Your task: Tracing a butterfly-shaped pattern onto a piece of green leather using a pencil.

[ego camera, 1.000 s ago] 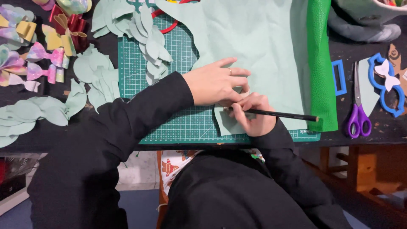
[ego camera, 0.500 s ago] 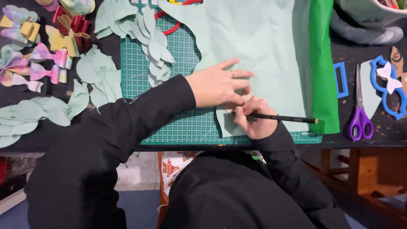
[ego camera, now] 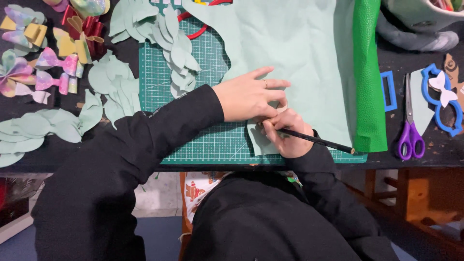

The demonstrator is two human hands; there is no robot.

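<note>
My left hand (ego camera: 249, 96) lies flat, fingers spread, on a pale mint sheet (ego camera: 290, 43) that covers a green cutting mat (ego camera: 203, 140). It presses a small template down; the hand hides most of the template. My right hand (ego camera: 285, 133) holds a dark pencil (ego camera: 319, 141) with its tip at the template's edge, close under the left fingers. The pencil's back end points right toward the mat's lower right corner. Both sleeves are black.
A bright green strip (ego camera: 369, 77) lies along the sheet's right side. Purple-handled scissors (ego camera: 410, 125) and blue templates (ego camera: 442, 99) lie right of it. Cut mint shapes (ego camera: 116, 82) and several shiny bows (ego camera: 43, 58) fill the left. The table's front edge runs just below the mat.
The pencil's back end has dropped slightly and my right hand has shifted a little along the template. My left hand stays pressed in place.
</note>
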